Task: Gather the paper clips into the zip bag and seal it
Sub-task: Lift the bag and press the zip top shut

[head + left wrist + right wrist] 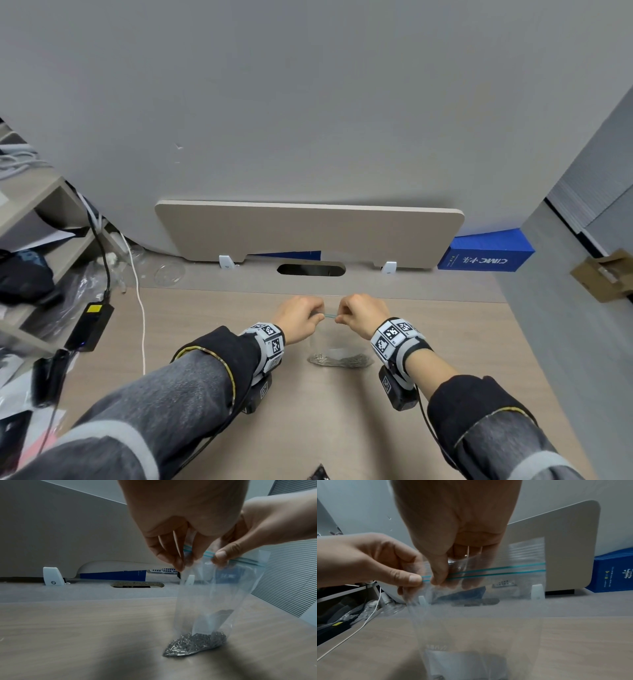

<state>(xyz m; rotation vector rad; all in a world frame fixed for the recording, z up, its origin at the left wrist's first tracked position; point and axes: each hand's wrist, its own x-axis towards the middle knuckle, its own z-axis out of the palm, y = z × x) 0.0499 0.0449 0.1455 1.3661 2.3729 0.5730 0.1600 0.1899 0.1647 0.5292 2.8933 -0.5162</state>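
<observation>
A clear zip bag (214, 595) hangs upright, its bottom resting on the wooden table (239, 428). A heap of silver paper clips (195, 645) lies inside at the bottom, also seen from the head view as paper clips (339, 359). My left hand (303, 318) pinches the teal zip strip (496, 570) near its left end. My right hand (359, 313) pinches the same strip right beside it, thumb in front and fingers behind the plastic. To the right of my right hand the two teal lines run apart.
A beige panel (308, 229) stands along the table's back, with a cable slot (311, 269) before it. A blue box (486, 255) sits at back right, a cardboard box (606, 274) further right. A black power adapter (89, 325), white cable (138, 301) and cluttered shelves are on the left.
</observation>
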